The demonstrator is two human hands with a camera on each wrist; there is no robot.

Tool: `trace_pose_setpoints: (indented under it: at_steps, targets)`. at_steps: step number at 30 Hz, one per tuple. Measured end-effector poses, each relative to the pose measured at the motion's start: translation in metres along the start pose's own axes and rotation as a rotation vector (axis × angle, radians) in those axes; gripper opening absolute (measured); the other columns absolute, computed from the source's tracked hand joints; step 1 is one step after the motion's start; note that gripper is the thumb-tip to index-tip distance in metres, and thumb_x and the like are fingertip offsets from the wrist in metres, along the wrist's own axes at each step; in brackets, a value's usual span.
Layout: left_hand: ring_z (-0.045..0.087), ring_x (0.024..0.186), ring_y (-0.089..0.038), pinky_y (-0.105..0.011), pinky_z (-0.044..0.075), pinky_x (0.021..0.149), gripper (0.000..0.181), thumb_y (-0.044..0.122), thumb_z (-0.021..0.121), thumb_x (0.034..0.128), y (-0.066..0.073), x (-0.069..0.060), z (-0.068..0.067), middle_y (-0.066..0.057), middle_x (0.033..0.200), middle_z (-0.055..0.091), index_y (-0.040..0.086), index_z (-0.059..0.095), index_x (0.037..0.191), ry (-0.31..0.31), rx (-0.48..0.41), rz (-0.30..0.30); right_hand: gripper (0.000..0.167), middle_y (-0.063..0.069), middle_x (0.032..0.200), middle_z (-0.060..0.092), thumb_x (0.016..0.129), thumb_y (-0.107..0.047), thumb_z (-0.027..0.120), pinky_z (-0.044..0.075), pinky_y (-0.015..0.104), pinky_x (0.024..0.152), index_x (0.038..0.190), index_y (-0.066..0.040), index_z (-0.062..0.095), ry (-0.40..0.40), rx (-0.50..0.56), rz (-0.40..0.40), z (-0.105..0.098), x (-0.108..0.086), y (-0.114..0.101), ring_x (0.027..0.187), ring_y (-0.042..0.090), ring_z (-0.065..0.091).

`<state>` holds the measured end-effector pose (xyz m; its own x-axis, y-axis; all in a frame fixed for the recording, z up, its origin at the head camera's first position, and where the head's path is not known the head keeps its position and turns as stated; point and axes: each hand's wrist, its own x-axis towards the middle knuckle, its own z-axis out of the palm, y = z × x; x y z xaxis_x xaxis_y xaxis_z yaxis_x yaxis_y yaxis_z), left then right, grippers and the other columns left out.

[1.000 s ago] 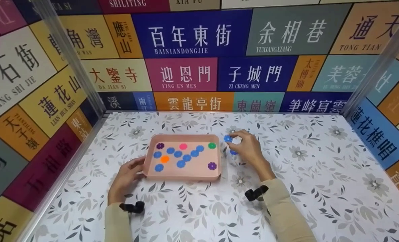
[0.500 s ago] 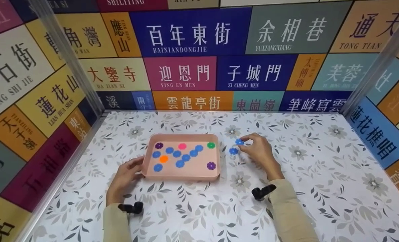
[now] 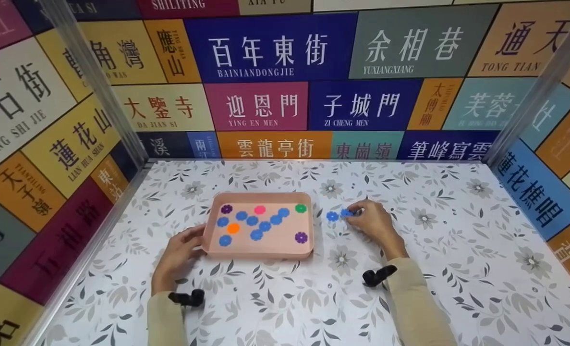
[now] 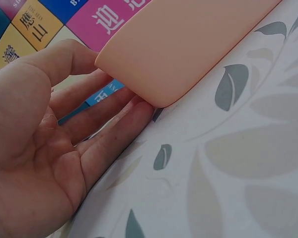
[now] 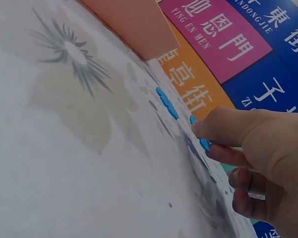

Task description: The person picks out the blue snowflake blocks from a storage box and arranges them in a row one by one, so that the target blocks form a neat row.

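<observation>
In the head view a pink tray (image 3: pixel 260 253) holds several flower-shaped plastic discs; most are blue, with purple, pink, orange and green ones among them. My left hand (image 3: pixel 179 254) touches the tray's left side from outside, thumb at its near corner and fingers loosely bent against the wall. To the right of the tray, my right hand (image 3: pixel 373 222) pinches a blue flower-shaped disc (image 3: pixel 346 212) between thumb and forefinger, just above the table or touching it; I cannot tell which. Another blue disc (image 3: pixel 332 216) lies beside it. In the right wrist view the fingers partly hide the pinched disc (image 5: pixel 204 144).
A white tabletop (image 3: pixel 275 307) with a grey leaf and flower print lies under everything. Behind it stands a wall (image 3: pixel 265 48) of coloured, lettered panels, and similar panels rise at both sides.
My right hand has moved right and towards me with the blue disc, away from the tray and down next to the other blue disc. The left hand and tray have stayed in place.
</observation>
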<state>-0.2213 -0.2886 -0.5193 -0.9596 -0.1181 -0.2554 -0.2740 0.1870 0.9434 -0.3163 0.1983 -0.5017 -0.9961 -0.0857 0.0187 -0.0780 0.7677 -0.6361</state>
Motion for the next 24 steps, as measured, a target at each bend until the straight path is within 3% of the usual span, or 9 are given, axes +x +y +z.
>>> trace_pose_setpoints:
  at_steps: [6, 13, 17, 24]
  targets:
    - [0.059, 0.121, -0.021, -0.034, 0.054, 0.100, 0.051, 0.021, 0.060, 0.0953, 0.0016, -0.0011, 0.0006, -0.005, 0.149, 0.054, 0.018, 0.053, 0.145, 0.001, -0.029, -0.042, 0.038, 0.015, 0.122, 0.070, 0.082, -0.028, 0.077, 0.051, 0.050, 0.093, 0.115, -0.009, 0.074, -0.017, 0.008, 0.006, 0.0040, -0.0004, 0.0006, 0.108, 0.033, 0.064]
    - [0.057, 0.123, -0.022, -0.035, 0.054, 0.101, 0.049, 0.020, 0.056, 0.0979, 0.0009, -0.0020, 0.0007, -0.005, 0.151, 0.052, 0.017, 0.051, 0.147, -0.007, -0.003, -0.018, 0.035, 0.015, 0.124, 0.068, 0.082, -0.025, 0.076, 0.050, 0.051, 0.094, 0.114, -0.009, 0.075, -0.006, -0.009, -0.019, 0.0059, -0.0004, 0.0019, 0.108, 0.034, 0.064]
    - [0.056, 0.124, -0.023, -0.037, 0.052, 0.104, 0.048, 0.022, 0.055, 0.0987, 0.0014, -0.0027, 0.0004, -0.004, 0.151, 0.052, 0.019, 0.051, 0.146, -0.007, 0.009, -0.035, 0.034, 0.015, 0.123, 0.069, 0.082, -0.025, 0.076, 0.050, 0.051, 0.095, 0.113, -0.010, 0.076, 0.006, -0.012, -0.036, 0.0064, -0.0001, 0.0023, 0.109, 0.033, 0.064]
    - [0.060, 0.117, -0.021, -0.031, 0.055, 0.096, 0.047, 0.019, 0.057, 0.0977, 0.0031, -0.0045, 0.0005, -0.007, 0.149, 0.054, 0.017, 0.053, 0.145, 0.000, -0.015, -0.018, 0.032, 0.012, 0.117, 0.068, 0.085, -0.026, 0.072, 0.051, 0.049, 0.089, 0.114, -0.011, 0.075, -0.007, -0.003, -0.044, 0.0085, -0.0012, 0.0006, 0.100, 0.030, 0.063]
